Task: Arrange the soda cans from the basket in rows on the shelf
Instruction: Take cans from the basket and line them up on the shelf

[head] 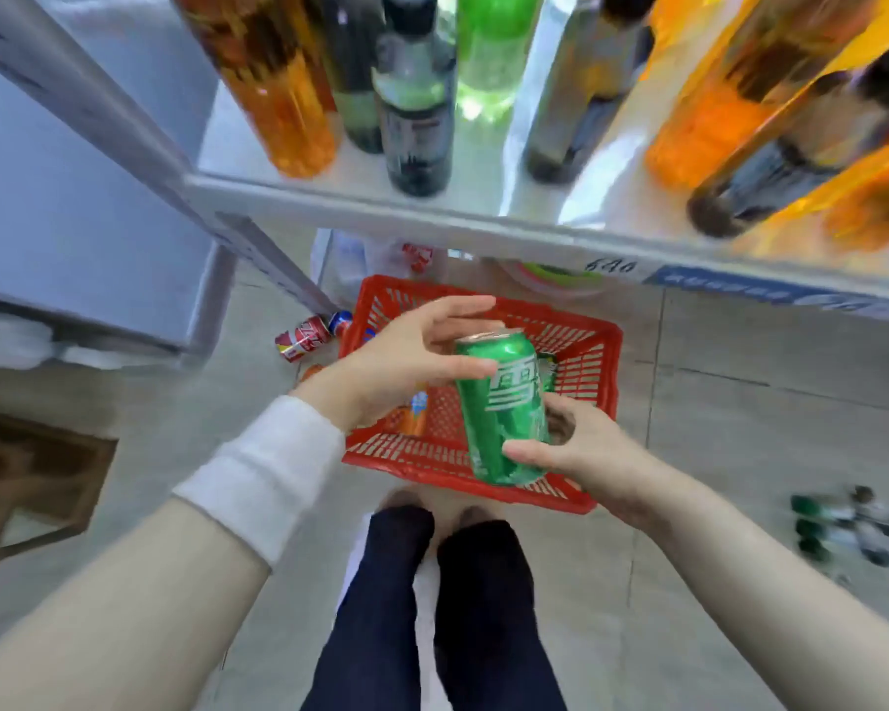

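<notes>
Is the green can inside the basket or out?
Out. The right hand grips the green can, tilted, held up over the red basket, with the left hand at its top.

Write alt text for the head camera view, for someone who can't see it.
The right hand grips a green soda can above a red basket on the floor, while the left hand reaches around its top with straight fingers. A shelf of bottles stands ahead.
</notes>
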The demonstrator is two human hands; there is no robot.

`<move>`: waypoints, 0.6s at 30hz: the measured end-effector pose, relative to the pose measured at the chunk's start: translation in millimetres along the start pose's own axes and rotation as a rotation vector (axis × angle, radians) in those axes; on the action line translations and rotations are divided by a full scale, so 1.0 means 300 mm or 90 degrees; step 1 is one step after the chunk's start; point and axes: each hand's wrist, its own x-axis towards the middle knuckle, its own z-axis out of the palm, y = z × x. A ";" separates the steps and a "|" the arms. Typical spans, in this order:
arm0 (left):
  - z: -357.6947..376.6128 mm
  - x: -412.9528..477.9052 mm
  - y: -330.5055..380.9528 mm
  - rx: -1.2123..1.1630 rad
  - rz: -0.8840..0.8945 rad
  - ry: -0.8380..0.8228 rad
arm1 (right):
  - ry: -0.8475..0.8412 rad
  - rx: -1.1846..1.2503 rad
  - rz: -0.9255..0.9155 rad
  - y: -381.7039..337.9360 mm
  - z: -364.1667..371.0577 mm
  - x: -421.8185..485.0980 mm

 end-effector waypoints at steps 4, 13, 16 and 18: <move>0.091 -0.214 0.287 0.002 0.016 0.014 | 0.068 -0.071 -0.068 -0.241 -0.019 -0.267; 0.262 -0.515 0.690 0.023 0.109 0.185 | 0.157 -0.193 -0.211 -0.616 -0.021 -0.639; 0.254 -0.593 0.802 0.037 0.137 0.161 | 0.133 -0.194 -0.232 -0.705 -0.010 -0.737; 0.239 -0.644 0.882 0.049 0.155 0.133 | 0.116 -0.173 -0.240 -0.774 -0.004 -0.803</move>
